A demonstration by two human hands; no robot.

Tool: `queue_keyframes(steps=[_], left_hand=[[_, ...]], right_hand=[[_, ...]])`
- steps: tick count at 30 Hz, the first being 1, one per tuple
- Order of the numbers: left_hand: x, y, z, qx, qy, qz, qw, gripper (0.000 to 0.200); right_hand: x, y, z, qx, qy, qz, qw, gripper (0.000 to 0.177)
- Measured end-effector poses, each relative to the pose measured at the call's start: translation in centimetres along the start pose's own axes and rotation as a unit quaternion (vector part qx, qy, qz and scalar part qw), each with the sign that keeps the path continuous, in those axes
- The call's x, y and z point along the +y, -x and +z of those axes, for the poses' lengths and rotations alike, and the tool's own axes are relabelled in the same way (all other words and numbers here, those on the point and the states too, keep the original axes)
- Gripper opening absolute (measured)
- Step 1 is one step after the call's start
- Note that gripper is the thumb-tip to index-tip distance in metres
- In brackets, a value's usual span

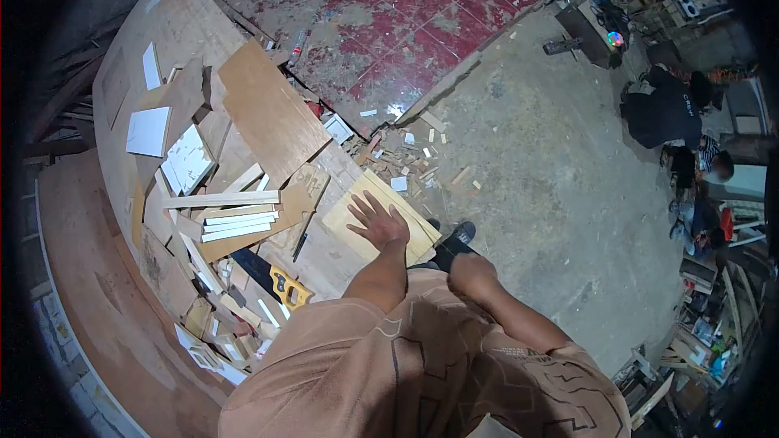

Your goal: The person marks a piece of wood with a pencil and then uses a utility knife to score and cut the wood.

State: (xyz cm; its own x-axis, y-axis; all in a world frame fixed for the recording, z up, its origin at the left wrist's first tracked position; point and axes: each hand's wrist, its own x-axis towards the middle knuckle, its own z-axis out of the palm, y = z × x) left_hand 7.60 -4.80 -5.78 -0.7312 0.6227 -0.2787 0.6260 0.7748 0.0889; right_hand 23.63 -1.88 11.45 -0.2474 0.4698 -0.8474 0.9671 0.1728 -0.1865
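Note:
My left hand (377, 223) lies flat with fingers spread on a pale thin wooden board (349, 199) at the table edge. The board seems to be a stack of more than one sheet. My right hand (472, 274) is curled into a fist just right of the board's near corner. It is slightly blurred, and what it grips, if anything, is hidden. A handsaw (288, 285) with a yellow and black handle rests on the table to the left of my left arm. Close to it lies a thin dark pen-like stick (300, 246).
White-faced offcuts (148, 131), wood strips (239, 223) and a brown panel (268, 109) cover the worktable. Wood scraps (398, 184) litter the concrete floor beyond the table. A shoe (464, 232) shows beside the board. People (661, 109) are at the far right.

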Motion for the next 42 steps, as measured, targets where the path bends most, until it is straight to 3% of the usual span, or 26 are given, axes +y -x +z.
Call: queue_keyframes(steps=[5, 8, 13, 16, 20, 21, 22, 28, 31, 34, 36, 39, 40, 42], left_hand=[[0.2, 0.1, -0.5, 0.004, -0.008, -0.003, 1.000, 0.074], [0.0, -0.1, -0.4, -0.009, 0.000, -0.006, 1.000, 0.076], [0.4, -0.2, -0.6, -0.019, -0.018, -0.004, 1.000, 0.076], [0.3, -0.3, -0.5, -0.019, -0.018, -0.008, 1.000, 0.075], [0.4, -0.1, -0.4, -0.005, -0.016, -0.018, 1.000, 0.075], [0.4, -0.3, -0.5, -0.002, -0.018, -0.017, 1.000, 0.075], [0.4, -0.5, -0.5, 0.003, -0.012, -0.016, 1.000, 0.075], [0.6, -0.2, -0.6, -0.004, -0.022, -0.020, 1.000, 0.076], [0.7, -0.1, -0.7, -0.016, -0.027, -0.020, 0.999, 0.076], [0.6, -0.3, -0.6, -0.015, -0.034, -0.028, 0.999, 0.077], [0.8, -0.1, -0.7, -0.010, -0.036, -0.022, 0.999, 0.077], [1.1, 0.0, -1.1, -0.001, -0.029, -0.024, 0.999, 0.076], [1.1, 0.0, -1.0, -0.001, -0.031, -0.025, 0.999, 0.076], [0.9, -0.2, -1.1, 0.005, -0.032, -0.028, 0.999, 0.076]], right_hand=[[-2.5, -11.4, 4.8, -0.002, 0.004, -0.018, 1.000, 0.028], [-1.8, -10.5, 5.8, 0.055, -0.032, -0.018, 0.998, 0.028], [0.5, -0.5, 0.6, 0.006, -0.008, -0.030, 1.000, 0.029], [0.1, -3.5, 2.5, 0.031, 0.003, -0.029, 0.999, 0.020], [-1.0, -10.6, 5.8, 0.036, 0.013, -0.043, 0.998, 0.028], [-0.4, -10.7, 6.9, 0.084, -0.016, -0.042, 0.995, 0.027], [-0.1, -10.1, 7.4, 0.132, -0.046, -0.038, 0.989, 0.026], [2.6, 0.3, 2.8, 0.062, -0.040, -0.056, 0.996, 0.029], [1.3, -1.3, 0.6, 0.016, -0.015, -0.045, 0.999, 0.030], [-0.1, -3.9, -0.8, 0.070, -0.025, 0.027, 0.997, 0.030], [0.1, -4.6, -1.3, 0.036, 0.036, -0.051, 0.997, 0.030], [0.1, -4.0, -0.4, 0.074, 0.016, -0.010, 0.997, 0.029], [0.6, -3.1, -0.2, 0.072, 0.055, -0.064, 0.994, 0.028], [1.0, -2.0, 0.3, 0.071, 0.034, -0.063, 0.995, 0.026]])
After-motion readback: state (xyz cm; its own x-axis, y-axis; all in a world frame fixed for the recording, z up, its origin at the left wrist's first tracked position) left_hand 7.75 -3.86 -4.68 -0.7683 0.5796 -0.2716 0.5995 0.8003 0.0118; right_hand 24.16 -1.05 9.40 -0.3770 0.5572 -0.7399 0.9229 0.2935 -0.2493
